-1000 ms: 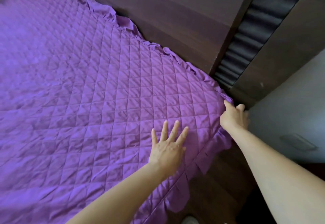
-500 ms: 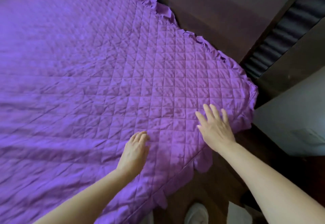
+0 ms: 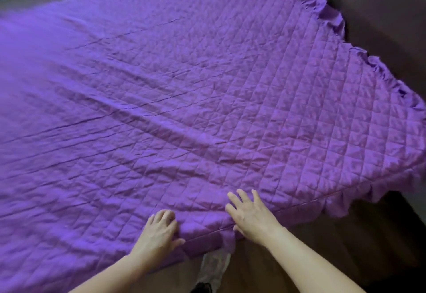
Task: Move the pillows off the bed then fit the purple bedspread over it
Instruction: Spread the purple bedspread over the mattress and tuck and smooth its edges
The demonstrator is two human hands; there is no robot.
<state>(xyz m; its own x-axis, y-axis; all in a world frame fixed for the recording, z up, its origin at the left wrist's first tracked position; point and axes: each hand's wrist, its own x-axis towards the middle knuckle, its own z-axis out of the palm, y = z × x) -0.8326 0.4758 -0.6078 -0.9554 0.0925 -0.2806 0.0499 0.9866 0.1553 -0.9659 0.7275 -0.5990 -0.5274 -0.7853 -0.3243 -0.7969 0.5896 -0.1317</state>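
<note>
The purple quilted bedspread [image 3: 207,99] with a ruffled edge lies spread over the whole bed, with long creases running across its middle. My left hand [image 3: 159,232] rests on the fabric near the bed's near edge, its fingers bent against the cloth and a small fold bunched beside its thumb. My right hand [image 3: 250,216] lies flat on the bedspread just to the right, fingers straight and spread. No pillows are in view.
A dark wooden headboard or wall [image 3: 380,16] runs along the bed's far right side. Wooden floor [image 3: 322,246] shows below the ruffle at the near right. A white-clad leg and dark shoe [image 3: 213,269] show between my arms.
Both hands have slid left along the near edge, away from the bed's corner. My right hand let go of the corner ruffle and now lies flat. My left hand's fingers have curled.
</note>
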